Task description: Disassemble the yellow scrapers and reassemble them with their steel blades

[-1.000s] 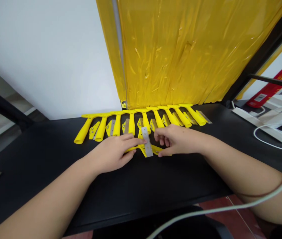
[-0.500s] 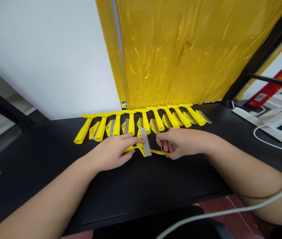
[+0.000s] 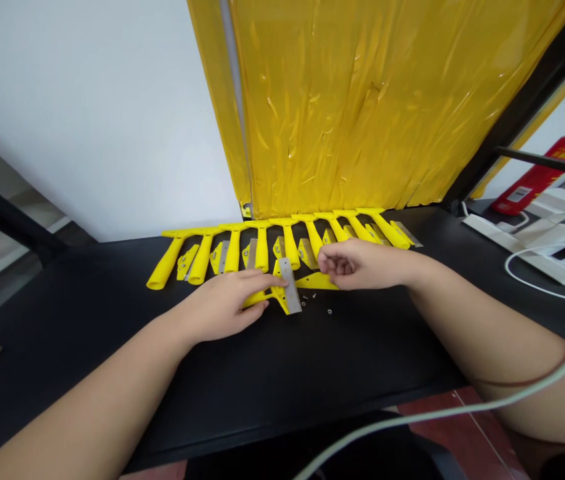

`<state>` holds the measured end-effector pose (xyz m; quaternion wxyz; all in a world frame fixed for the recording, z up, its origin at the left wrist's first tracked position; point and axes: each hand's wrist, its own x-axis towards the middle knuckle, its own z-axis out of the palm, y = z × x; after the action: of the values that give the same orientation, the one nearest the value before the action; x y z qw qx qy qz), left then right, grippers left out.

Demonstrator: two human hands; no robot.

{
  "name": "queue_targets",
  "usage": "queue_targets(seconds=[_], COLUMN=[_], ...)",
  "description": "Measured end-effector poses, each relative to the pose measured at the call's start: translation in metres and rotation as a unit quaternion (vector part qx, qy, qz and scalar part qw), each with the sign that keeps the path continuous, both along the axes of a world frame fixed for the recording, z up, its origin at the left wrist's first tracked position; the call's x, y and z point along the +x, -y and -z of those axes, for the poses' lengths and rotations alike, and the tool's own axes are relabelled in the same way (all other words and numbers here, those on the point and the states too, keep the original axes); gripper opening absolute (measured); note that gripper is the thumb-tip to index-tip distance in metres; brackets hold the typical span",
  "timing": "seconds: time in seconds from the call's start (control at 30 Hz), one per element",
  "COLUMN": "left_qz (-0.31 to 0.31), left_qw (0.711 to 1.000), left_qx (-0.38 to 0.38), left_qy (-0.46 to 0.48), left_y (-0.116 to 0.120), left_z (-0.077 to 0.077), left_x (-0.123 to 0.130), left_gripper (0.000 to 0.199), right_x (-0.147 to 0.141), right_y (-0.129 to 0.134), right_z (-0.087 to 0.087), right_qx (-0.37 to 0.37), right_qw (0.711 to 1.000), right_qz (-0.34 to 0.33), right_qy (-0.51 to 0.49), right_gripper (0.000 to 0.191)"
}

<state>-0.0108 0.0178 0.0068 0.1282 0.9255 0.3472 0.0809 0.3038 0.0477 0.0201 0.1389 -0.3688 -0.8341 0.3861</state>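
My left hand (image 3: 230,301) is closed around a yellow scraper handle (image 3: 258,298), its index finger pressing on a grey metal blade (image 3: 290,287) that lies across the scraper's head. My right hand (image 3: 352,265) has its fingers curled in at the right end of a flat, tapered yellow plate (image 3: 316,282). The fingertips' hold on that plate is partly hidden. Just below the plate lie small screws (image 3: 314,295) and a few ring-shaped nuts or washers (image 3: 330,311), loose on the black tabletop (image 3: 242,387).
Behind my hands runs a row of yellow scraper handles (image 3: 233,248), with yellow plates and blades (image 3: 223,257) between them. A red bottle (image 3: 532,180) and white power strips (image 3: 522,250) are at the right. A pale cable (image 3: 412,430) loops across the front right.
My right hand has risen slightly, and the yellow plate has turned from edge-on to showing its flat face. Loose screws and nuts now show on the tabletop beneath it. My left hand stays put.
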Motion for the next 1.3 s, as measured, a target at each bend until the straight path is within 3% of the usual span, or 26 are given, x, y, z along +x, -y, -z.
queue_targets(seconds=[0.23, 0.4, 0.5, 0.6, 0.97, 1.3], left_qz=[0.001, 0.000, 0.000, -0.008, -0.041, -0.007], left_qw=[1.000, 1.000, 1.000, 1.000, 0.999, 1.000], left_qx=[-0.002, -0.008, -0.003, -0.002, 0.000, 0.004], left_qy=[0.002, -0.003, -0.002, -0.005, -0.031, -0.026], left_y=[-0.002, -0.001, 0.000, 0.001, 0.005, 0.004], left_z=[0.002, 0.002, 0.001, 0.001, 0.000, 0.003], left_x=[-0.001, 0.000, 0.002, 0.003, 0.005, 0.005], left_gripper=[0.045, 0.044, 0.043, 0.042, 0.041, 0.041], right_x=[-0.003, -0.014, -0.023, -0.034, -0.056, -0.067], right_y=[-0.012, -0.012, -0.010, -0.006, 0.002, 0.002], right_z=[0.004, 0.015, 0.026, 0.034, 0.042, 0.051], right_qx=[-0.071, -0.113, -0.161, -0.164, -0.060, -0.001], right_qw=[0.971, 0.938, 0.933, 0.937, 0.952, 0.963], right_qz=[0.110, 0.144, 0.144, 0.134, 0.166, 0.159], right_qy=[-0.199, -0.293, -0.289, -0.277, -0.251, -0.218], right_gripper=[0.011, 0.034, 0.045, 0.046, 0.028, 0.017])
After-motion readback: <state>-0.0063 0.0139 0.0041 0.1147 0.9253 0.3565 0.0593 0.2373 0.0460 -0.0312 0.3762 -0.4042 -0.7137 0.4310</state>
